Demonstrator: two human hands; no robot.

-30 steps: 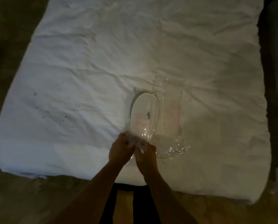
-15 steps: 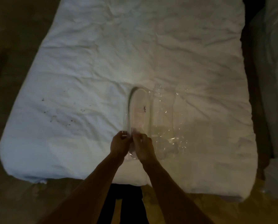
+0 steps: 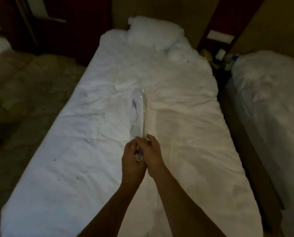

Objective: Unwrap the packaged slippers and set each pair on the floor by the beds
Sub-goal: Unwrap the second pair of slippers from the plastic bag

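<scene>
left hand [image 3: 131, 155] and right hand [image 3: 152, 154] meet over the bed [image 3: 185, 134], fingers of both pinched shut on the near end of the slipper pack [image 3: 140, 113], which is held edge-up above the bed's middle. judged light and soft, film slick and crinkly. best hold: bunched film at the near end, pulling apart there.

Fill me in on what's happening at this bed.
A person stands at the foot of a white bed with both hands together over it. The left hand and right hand grip the near end of a clear-wrapped slipper pack, held up on edge above the sheet. The wrap is still on, and no slippers are on the floor. A second bed stands to the right.
</scene>
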